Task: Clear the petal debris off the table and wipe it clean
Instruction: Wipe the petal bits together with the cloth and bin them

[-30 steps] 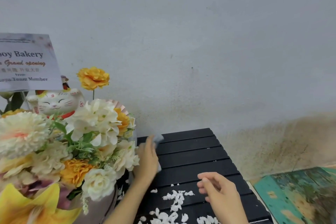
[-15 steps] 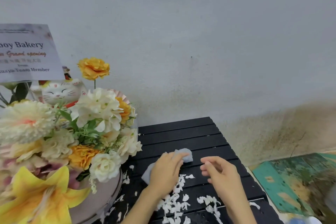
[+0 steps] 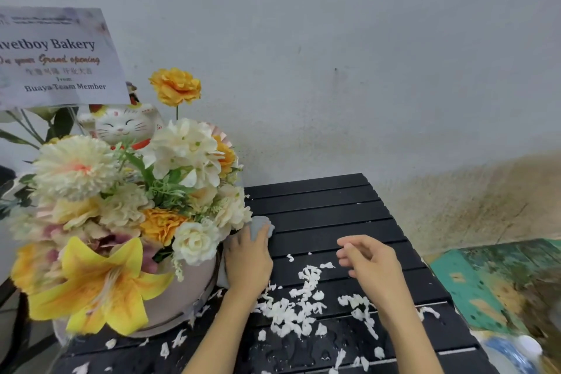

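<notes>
Cloth (image 3: 258, 229) moved left; under left hand (image 3: 247, 264), by pot (image 3: 182, 288).

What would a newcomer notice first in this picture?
The big flower arrangement on the left, with a smiling cat figurine and a card above it. Then the white petals scattered over the near part of the black slatted table, where the left hand presses a grey cloth beside the flowers.
</notes>
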A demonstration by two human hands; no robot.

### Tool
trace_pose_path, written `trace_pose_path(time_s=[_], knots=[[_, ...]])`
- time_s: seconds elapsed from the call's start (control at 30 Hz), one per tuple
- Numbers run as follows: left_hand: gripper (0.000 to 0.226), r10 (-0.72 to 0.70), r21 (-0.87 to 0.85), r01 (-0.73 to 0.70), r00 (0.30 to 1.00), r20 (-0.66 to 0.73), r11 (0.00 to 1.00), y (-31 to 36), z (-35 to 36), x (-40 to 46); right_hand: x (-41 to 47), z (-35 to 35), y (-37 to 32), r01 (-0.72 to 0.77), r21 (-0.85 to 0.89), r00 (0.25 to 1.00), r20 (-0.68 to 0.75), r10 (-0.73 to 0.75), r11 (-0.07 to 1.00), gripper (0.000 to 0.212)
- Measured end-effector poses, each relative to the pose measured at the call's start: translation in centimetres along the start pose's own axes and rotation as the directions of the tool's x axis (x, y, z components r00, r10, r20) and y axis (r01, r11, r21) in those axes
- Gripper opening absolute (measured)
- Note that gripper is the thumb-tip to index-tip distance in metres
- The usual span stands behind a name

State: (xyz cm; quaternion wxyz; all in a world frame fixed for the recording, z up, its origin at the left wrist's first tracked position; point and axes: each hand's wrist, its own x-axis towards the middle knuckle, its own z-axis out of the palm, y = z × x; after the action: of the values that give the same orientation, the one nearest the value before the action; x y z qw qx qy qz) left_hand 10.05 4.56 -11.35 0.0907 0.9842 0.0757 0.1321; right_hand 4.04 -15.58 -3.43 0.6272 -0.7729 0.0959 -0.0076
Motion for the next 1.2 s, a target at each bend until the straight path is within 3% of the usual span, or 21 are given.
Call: trace_pose_path(time_s=[0.2, 0.3, 0.37, 0.43, 0.5, 0.6, 0.7, 0.77, 0.97, 1.07, 1.13, 1.2], knots=[[0.032, 0.292, -0.266, -0.265, 0.954, 0.068, 0.927, 1.5, -2.0, -7.0, -0.4, -0.5, -0.2, -0.005, -0.004, 1.0, -0.013, 0.005, 1.0, 0.023], [0.032, 0.271, -0.474, -0.213, 0.961, 0.056, 0.854, 1.0, -3.4, -5.2, -0.6, -0.6, -0.1, -0.009, 0.008, 1.0, -0.027, 0.009, 1.0, 0.023], [0.033, 0.225, -0.511, -0.196, 0.974, -0.006, 0.837, 0.5, -3.7, -2.2, -0.7, -0.7, 0.1, -0.02, 0.018, 0.999, -0.027, 0.021, 1.0, 0.023], [0.036, 0.175, -0.554, -0.117, 0.983, 0.051, 0.824, 0.1, -2.9, 1.1, -0.7, -1.0, 0.7, -0.035, 0.019, 0.999, -0.037, 0.036, 0.999, 0.024], [0.047, 0.12, -0.528, -0.008, 0.976, 0.179, 0.849, 0.1, -1.5, 3.8, -0.1, -1.4, 1.1, -0.038, 0.023, 0.998, -0.058, 0.039, 0.999, 0.024], [0.049, 0.221, -0.451, -0.112, 0.955, 0.197, 0.886, 2.2, 0.3, 5.4, 1.0, -1.8, 1.5, -0.044, 0.036, 0.995, -0.091, 0.047, 0.998, 0.024], [0.04, 0.456, -0.458, -0.332, 0.869, 0.191, 0.825, 6.1, 1.4, 3.4, 1.4, -1.8, 1.7, -0.029, 0.034, 0.994, -0.102, 0.032, 0.999, 0.024], [0.037, 0.556, -0.505, -0.407, 0.81, 0.186, 0.762, 7.6, 1.2, 1.2, 1.1, -2.0, 1.8, -0.019, 0.031, 0.994, -0.106, 0.022, 0.999, 0.024], [0.035, 0.722, -0.65, -0.449, 0.653, 0.23, 0.613, 7.1, -0.8, -3.2, 0.0, -4.5, 2.8, -0.055, 0.036, 0.982, -0.178, 0.06, 0.998, 0.023], [0.036, 0.702, -0.722, -0.383, 0.685, 0.197, 0.576, 6.8, -1.7, -2.1, -0.2, -6.1, 3.5, -0.042, -0.232, 0.989, -0.149, 0.007, 0.972, 0.023], [0.037, 0.63, -0.719, -0.363, 0.765, 0.133, 0.592, 7.3, -1.9, -0.3, -0.2, -6.6, 4.0, -0.014, -0.545, 0.998, 0.047, 0.048, 0.838, 0.03], [0.037, 0.571, -0.713, -0.35, 0.816, 0.087, 0.608, 8.4, -1.9, 1.2, -0.2, -6.4, 4.8, 0.082, -0.705, 0.95, 0.27, 0.159, 0.704, 0.042]])
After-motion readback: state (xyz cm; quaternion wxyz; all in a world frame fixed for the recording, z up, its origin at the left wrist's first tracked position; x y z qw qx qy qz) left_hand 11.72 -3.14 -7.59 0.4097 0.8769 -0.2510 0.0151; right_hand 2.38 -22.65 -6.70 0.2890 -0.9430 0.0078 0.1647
